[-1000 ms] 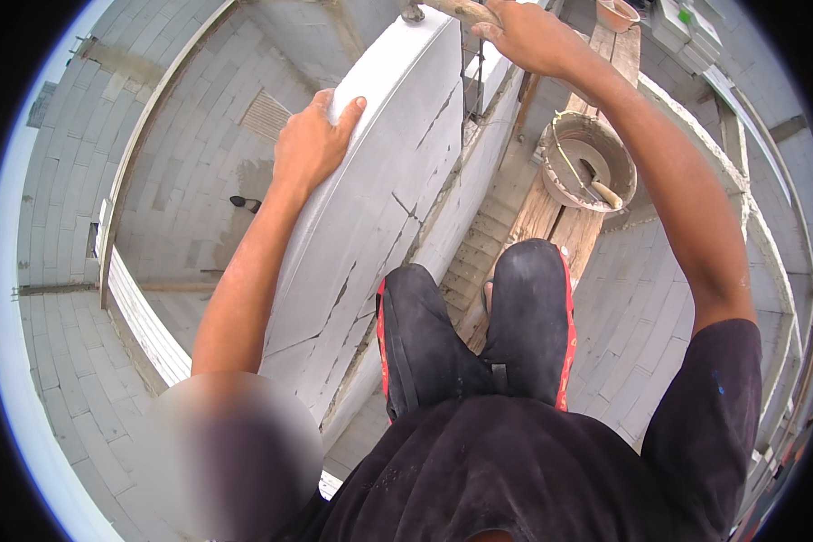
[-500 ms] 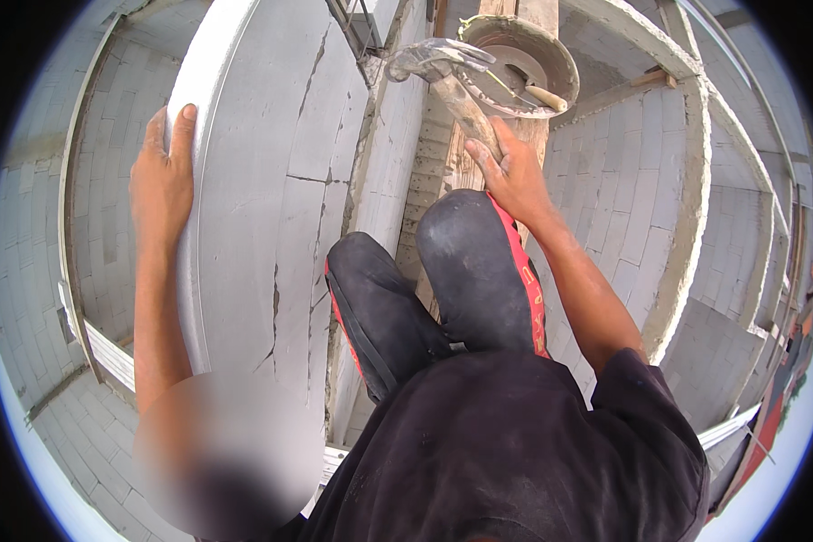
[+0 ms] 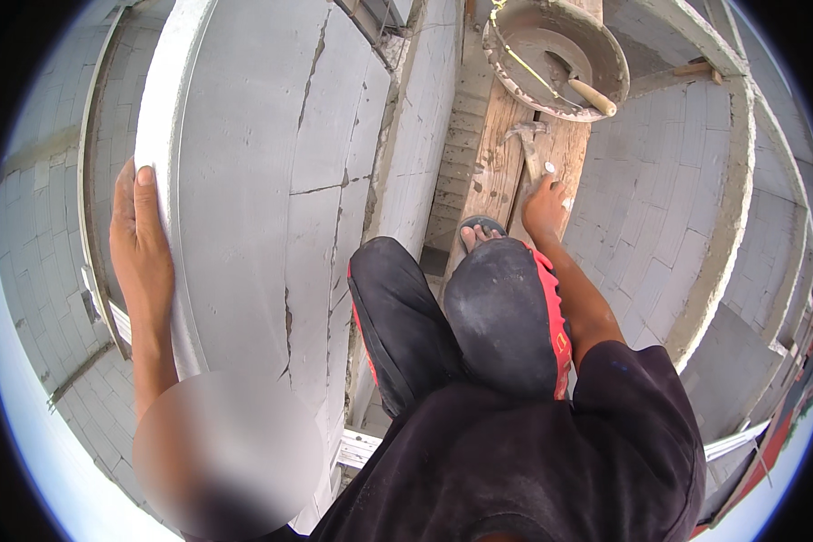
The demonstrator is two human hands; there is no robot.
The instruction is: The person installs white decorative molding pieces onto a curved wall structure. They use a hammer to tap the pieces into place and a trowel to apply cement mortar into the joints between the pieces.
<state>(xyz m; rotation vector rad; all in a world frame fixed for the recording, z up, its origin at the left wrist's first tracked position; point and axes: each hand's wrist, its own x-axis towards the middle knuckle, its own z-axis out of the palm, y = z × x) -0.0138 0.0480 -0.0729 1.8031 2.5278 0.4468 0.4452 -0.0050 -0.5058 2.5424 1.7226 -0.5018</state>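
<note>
My left hand (image 3: 142, 226) rests along the white left edge of a grey block wall (image 3: 244, 172), fingers stretched out and thumb flat on the edge. Low beside my right knee, my right hand (image 3: 545, 206) is closed round the lower end of a claw hammer's handle. The claw hammer (image 3: 531, 149) lies down at a wooden plank (image 3: 492, 167), its metal head pointing away from me. Part of the grip is hidden by the fingers. A small white round spot shows beside the handle.
A mortar-smeared tub (image 3: 619, 63) stands at the plank's far end, with a wooden-handled trowel (image 3: 592, 96) and a yellowish cord (image 3: 524, 63) in it. My sandalled foot (image 3: 481, 232) is on the plank. Deep block-walled spaces drop away on both sides, with a concrete beam (image 3: 732, 217) at right.
The hammer has gone from raised in front of the tub down to the plank, my right hand lowering with it. My left hand still touches the wall edge. The view has shifted.
</note>
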